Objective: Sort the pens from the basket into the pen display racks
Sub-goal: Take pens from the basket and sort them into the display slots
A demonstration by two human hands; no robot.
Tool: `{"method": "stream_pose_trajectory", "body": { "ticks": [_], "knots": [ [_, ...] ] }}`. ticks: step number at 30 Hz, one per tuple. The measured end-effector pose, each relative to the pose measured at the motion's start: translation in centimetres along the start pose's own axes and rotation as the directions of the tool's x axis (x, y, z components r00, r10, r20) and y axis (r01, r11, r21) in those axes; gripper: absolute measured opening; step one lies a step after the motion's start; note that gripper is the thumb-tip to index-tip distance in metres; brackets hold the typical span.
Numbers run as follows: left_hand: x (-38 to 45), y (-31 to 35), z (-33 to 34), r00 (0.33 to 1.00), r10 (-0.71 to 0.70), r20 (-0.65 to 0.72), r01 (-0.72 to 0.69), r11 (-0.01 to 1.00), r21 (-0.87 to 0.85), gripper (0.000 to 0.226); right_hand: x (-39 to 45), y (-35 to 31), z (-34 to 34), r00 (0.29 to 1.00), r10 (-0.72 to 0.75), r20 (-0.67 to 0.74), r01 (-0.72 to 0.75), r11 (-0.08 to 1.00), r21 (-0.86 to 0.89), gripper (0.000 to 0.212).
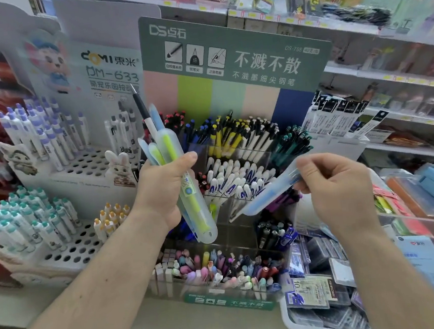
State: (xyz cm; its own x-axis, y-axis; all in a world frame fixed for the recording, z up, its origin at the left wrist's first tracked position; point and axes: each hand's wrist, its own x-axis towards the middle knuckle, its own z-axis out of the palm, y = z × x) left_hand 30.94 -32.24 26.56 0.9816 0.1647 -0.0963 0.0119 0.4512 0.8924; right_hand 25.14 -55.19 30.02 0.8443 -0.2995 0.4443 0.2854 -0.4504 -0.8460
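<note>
in the head view the left hand (pixel 165 189) was closed around a bundle of pens in frosted cases (pixel 187 193), with one black-tipped pen (pixel 141 110) poking up. the right hand (pixel 336 188) pinched a single blue cased pen (pixel 271 195) over the clear tiered rack (pixel 239 157), just above its white-capped row. no basket could be told for certain. the loose bundle looked liable to fan out and drop a case into the wrong compartment.

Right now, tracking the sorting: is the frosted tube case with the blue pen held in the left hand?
No, the right hand pinches the frosted blue pen case; the left hand grips yellow-green ones.
</note>
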Motion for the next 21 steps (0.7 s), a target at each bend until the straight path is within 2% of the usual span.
{"method": "stream_pose_trajectory", "body": {
  "ticks": [10,16,21],
  "knots": [
    [-1.4,0.1,-0.5,1.000,0.020,0.018,-0.020,1.000,0.012,0.014,-1.0,4.7,5.6,0.973,0.098,0.207,-0.023,0.941,-0.337,0.011],
    [-1.9,-0.5,-0.6,0.999,-0.004,0.036,0.004,1.000,0.004,0.015,-1.5,7.1,8.3,0.968,0.175,0.182,-0.059,0.859,-0.509,0.014],
    [-2.2,-1.2,-0.7,0.999,-0.025,0.044,0.025,1.000,0.011,0.017,-2.0,7.3,8.6,0.960,0.185,0.209,-0.019,0.790,-0.613,0.024]
  ]
}}
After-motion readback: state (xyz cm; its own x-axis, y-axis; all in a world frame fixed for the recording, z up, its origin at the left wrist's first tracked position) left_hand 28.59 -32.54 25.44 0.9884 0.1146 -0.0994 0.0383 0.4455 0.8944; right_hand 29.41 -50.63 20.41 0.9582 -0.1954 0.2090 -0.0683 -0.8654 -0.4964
